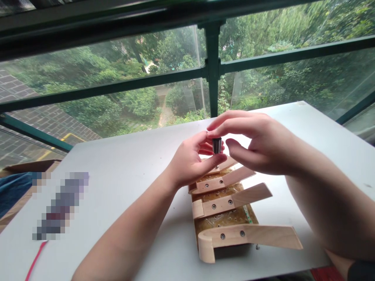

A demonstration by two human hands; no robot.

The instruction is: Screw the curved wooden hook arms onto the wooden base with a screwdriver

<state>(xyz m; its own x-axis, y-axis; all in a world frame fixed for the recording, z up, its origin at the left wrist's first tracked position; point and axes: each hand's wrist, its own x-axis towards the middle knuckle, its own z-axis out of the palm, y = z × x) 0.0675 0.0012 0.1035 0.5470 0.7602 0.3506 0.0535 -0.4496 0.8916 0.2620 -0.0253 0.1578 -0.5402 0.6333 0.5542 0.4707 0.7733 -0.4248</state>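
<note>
A wooden rack (231,218) with several hook-shaped wooden arms screwed to a yellowish board lies on the white table (123,175). Above its far end, my left hand (191,162) and my right hand (258,146) meet. Both pinch a small dark cylindrical piece (216,145) held upright between fingertips and thumbs. My left fingers curl under it; my right fingers arch over its top. The far arm of the rack is partly hidden behind my left hand.
A pixelated long object (60,207) lies at the table's left, with a red cord (36,259) below it. A small screw (257,246) rests beside the rack's near arm. A cardboard box with blue cloth (14,187) stands left. Green window frames (212,66) stand behind.
</note>
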